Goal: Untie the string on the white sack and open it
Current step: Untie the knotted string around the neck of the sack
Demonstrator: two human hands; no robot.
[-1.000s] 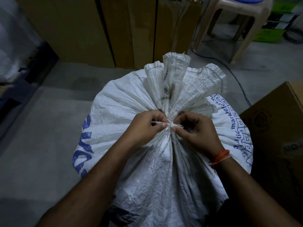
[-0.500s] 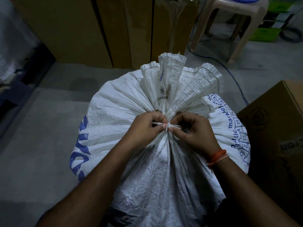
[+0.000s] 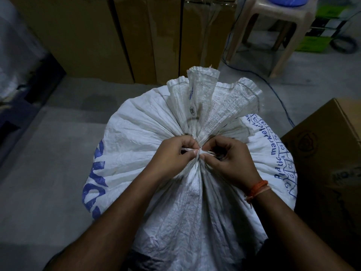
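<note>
woven white plastic sack (image 3: 156,133) with blue print stands full on the grey concrete floor (image 3: 39,173), right under the camera, its neck bunched tight and the ruffled mouth fanning up above the tie. thin white string (image 3: 200,152) wraps that neck, and the knot sits dead centre between both hands. left hand (image 3: 170,155) has fingers curled, thumb and forefinger pinching a strand that runs off to its side; right hand (image 3: 230,157), orange thread band at the wrist, pinches the other bit right at the knot. so this looks like the untying step, knot not loose yet, mouth not open at all. next move, by my reckoning, calls for working a nail into the knot and drawing one strand free, not yanking both ends, which could cinch it harder. brown cardboard cartons (image 3: 117,36) line the back, another brown carton (image 3: 332,143) sits just beside the sack on the right, a beige plastic stool (image 3: 273,22) beyond.
</note>
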